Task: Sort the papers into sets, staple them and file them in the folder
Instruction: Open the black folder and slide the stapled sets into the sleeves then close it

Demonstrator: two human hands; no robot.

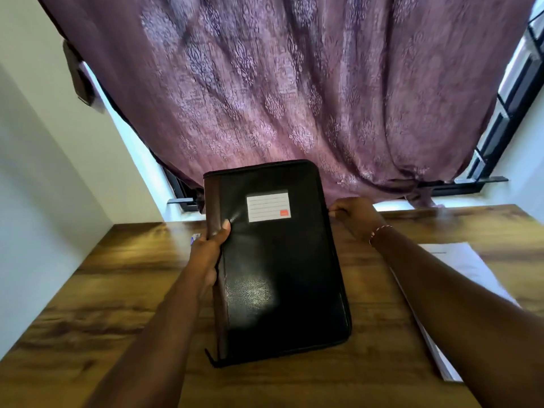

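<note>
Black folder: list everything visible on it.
The folder is closed, black and leather-like with a glossy patch, a brown strip along its spine side, a zip track round the edge and a white lined label with a small red mark on the cover. It is tilted, far end raised, near end apparently on the wooden table. The left hand grips the spine side, thumb on the cover; the right hand pinches at the upper right edge.

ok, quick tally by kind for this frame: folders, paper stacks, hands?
black folder: 1
paper stack: 1
hands: 2 (left hand, right hand), both on the folder
Total: 4
</note>
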